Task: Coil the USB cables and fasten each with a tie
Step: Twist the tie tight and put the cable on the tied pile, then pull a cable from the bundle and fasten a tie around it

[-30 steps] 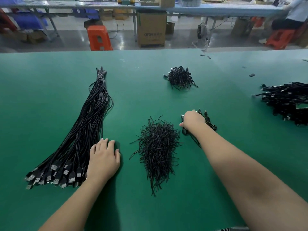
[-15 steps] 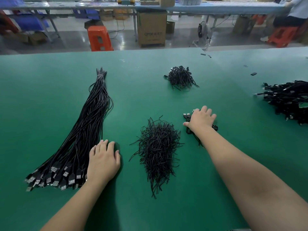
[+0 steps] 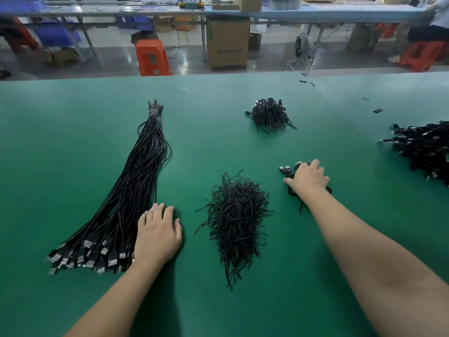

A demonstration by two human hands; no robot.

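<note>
Green-topped workbench in a factory hall, stools and cartons showing beyond its far edge.

Resting the left hand (image 3: 157, 233) flat and relaxed, gripping nothing, just beside the plug ends of the straight cable bundle (image 3: 126, 198); laying the right hand (image 3: 307, 178) with fingers spread over a small clump of coiled cables (image 3: 288, 170), pressing rather than clutching, plugs peeking out at its left. Leaving the near tie heap (image 3: 237, 220) between the two hands, a second tie heap (image 3: 269, 114) farther back, and a finished pile (image 3: 425, 148) at the right edge of the table (image 3: 60, 130). Probably parking the coils; next, peeling a single cable from the bundle by its plug, keeping loops even, pinching the coil before reaching for one tie, avoiding dragging neighbours along.
</note>
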